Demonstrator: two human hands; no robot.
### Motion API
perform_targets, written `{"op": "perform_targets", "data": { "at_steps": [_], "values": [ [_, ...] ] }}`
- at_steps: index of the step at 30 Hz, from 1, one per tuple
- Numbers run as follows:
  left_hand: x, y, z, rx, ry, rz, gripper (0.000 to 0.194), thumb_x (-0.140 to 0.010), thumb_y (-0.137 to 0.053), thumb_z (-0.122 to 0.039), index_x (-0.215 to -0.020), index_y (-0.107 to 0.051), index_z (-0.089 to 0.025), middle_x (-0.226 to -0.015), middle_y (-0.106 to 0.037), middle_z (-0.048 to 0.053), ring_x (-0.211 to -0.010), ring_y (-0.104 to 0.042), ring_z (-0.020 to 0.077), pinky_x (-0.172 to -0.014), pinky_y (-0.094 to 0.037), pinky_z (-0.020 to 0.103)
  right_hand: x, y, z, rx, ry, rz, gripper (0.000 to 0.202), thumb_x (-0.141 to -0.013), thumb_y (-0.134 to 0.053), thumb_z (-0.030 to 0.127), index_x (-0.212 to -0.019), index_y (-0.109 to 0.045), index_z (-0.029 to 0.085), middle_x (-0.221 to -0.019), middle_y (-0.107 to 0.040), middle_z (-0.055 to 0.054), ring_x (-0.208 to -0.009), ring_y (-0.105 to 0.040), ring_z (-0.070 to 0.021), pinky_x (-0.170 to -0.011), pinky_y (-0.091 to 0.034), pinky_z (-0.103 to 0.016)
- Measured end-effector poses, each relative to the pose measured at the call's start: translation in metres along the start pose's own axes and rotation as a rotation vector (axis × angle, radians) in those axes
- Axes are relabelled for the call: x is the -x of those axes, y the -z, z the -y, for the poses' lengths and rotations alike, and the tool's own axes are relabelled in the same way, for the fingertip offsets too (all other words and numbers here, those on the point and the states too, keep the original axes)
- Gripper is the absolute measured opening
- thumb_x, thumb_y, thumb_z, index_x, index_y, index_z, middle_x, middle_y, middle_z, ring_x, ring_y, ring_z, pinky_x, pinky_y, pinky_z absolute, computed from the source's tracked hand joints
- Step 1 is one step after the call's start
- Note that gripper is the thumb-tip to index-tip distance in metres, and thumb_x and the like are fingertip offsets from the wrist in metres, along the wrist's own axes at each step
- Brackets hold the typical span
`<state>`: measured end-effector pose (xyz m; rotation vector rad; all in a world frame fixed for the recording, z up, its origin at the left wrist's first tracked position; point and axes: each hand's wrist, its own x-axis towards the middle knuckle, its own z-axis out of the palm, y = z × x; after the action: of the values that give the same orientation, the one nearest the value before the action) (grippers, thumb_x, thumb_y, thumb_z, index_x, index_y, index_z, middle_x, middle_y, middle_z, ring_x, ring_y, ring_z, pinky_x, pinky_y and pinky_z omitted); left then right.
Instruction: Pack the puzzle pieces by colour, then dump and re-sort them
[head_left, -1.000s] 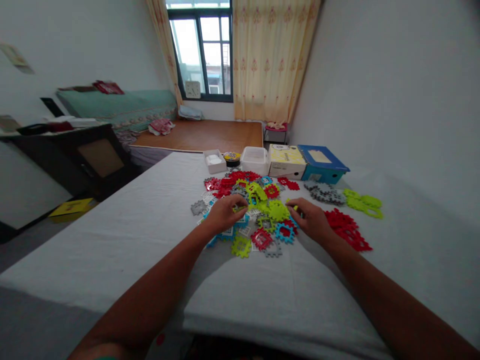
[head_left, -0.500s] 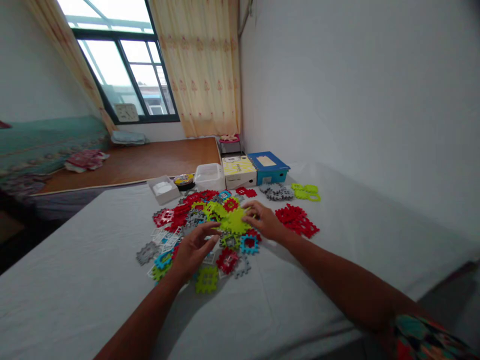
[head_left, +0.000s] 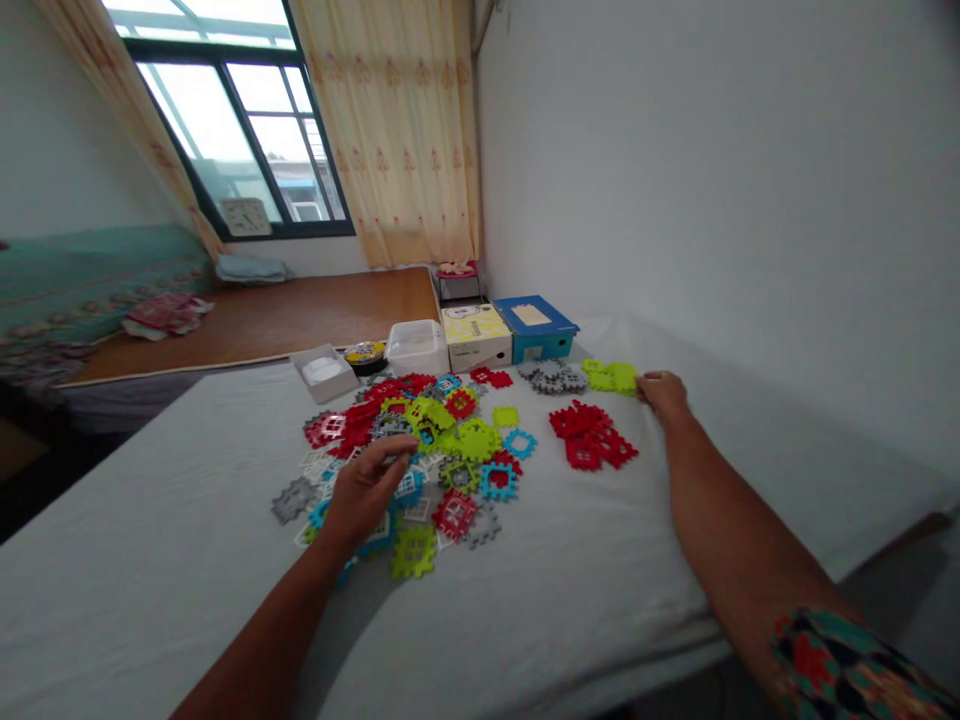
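My right hand (head_left: 664, 392) is at the far right, its fingertips closed on the edge of a lime-green building tile (head_left: 623, 378). That tile lies over the small group of lime-green tiles (head_left: 595, 374) beside the grey ones. Over the left part of a mixed heap hovers my left hand (head_left: 369, 485), fingers loosely bent and thumb apart, with nothing visible in it. Around it lie red tiles (head_left: 358, 428), white window-shaped pieces (head_left: 319, 465), a blue tile (head_left: 499, 482) and a lime-green tile (head_left: 414, 550). The hand hides part of the heap.
Grey tiles (head_left: 553, 377) and a red pile (head_left: 591, 436) lie apart on the right. Along the back stand a white box (head_left: 324, 374), a round tin (head_left: 366, 356), a clear plastic tub (head_left: 416, 348), a yellow box (head_left: 477, 337) and a blue box (head_left: 536, 326). A wall (head_left: 712, 200) rises on the right.
My right hand has moved from the heap to the far right with a lime-green tile. My left hand has drawn slightly left. A small lime-green tile and a blue frame now show at the heap's right side.
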<state>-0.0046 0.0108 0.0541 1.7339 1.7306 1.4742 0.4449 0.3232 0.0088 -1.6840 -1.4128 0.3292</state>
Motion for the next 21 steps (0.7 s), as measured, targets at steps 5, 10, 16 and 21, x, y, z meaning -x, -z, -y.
{"op": "perform_targets", "data": {
  "at_steps": [5,10,16,21],
  "values": [
    [-0.002,0.011,0.006,-0.115,-0.027,-0.12,0.024,-0.088,-0.053,-0.031,-0.102,-0.069,-0.02,-0.107,-0.071,0.006,-0.098,-0.067,0.0194,-0.082,-0.057,0.033,-0.005,-0.01,-0.01,0.23,0.021,-0.009,0.024,-0.075,-0.059,0.03,-0.087,-0.072,0.014,-0.077,-0.068,-0.013,-0.079,-0.063,-0.0267,-0.076,-0.046,-0.039],
    [-0.006,0.009,0.014,-0.442,-0.236,-0.052,0.025,-0.089,-0.05,-0.019,-0.108,-0.067,-0.02,-0.112,-0.069,0.007,-0.107,-0.061,0.0205,-0.096,-0.051,0.041,0.002,-0.028,0.017,0.201,0.257,-0.105,0.031,-0.081,-0.053,0.025,-0.102,-0.071,0.012,-0.101,-0.066,-0.021,-0.098,-0.058,-0.0285,-0.085,-0.043,-0.039],
    [-0.004,-0.024,-0.002,-0.733,-0.413,0.307,0.035,-0.092,-0.05,-0.017,-0.124,-0.06,-0.025,-0.134,-0.06,0.005,-0.128,-0.047,0.0234,-0.105,-0.042,0.044,0.083,-0.05,0.105,-0.032,0.61,0.218,0.026,-0.084,-0.051,0.028,-0.101,-0.069,0.018,-0.099,-0.068,-0.009,-0.072,-0.06,-0.0178,-0.076,-0.049,-0.034],
    [0.003,-0.029,-0.009,-0.809,-0.386,0.414,0.032,-0.093,-0.049,-0.02,-0.121,-0.062,-0.028,-0.134,-0.06,0.002,-0.129,-0.046,0.0249,-0.103,-0.042,0.044,0.171,-0.062,0.149,-0.121,1.102,0.656,0.034,-0.089,-0.058,0.038,-0.118,-0.064,0.021,-0.111,-0.069,-0.011,-0.099,-0.06,-0.0247,-0.088,-0.049,-0.04]
  ]
}}
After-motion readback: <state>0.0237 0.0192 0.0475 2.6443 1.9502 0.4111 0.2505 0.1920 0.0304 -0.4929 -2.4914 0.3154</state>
